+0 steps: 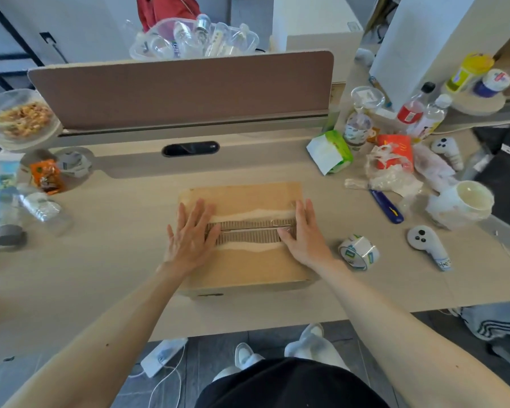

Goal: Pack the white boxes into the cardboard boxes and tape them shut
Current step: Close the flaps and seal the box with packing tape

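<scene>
This looks like an office, seen from a shared workstation. A pale wood desk [100, 260] has a brown padded divider panel [180, 89] standing along its far edge, with a black cable slot [190, 149] just in front of it. Drink bottles [411, 108], a tissue pack [330, 151], a snack tub [19, 117] and 2 white game controllers [427, 245] crowd both sides. A white power strip [162, 356] lies on the grey tiled floor [212, 348] below.

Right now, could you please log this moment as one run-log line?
left hand: flat on cardboard box | right hand: flat on seam | seam: closed | tape roll: on desk, right of box
</scene>
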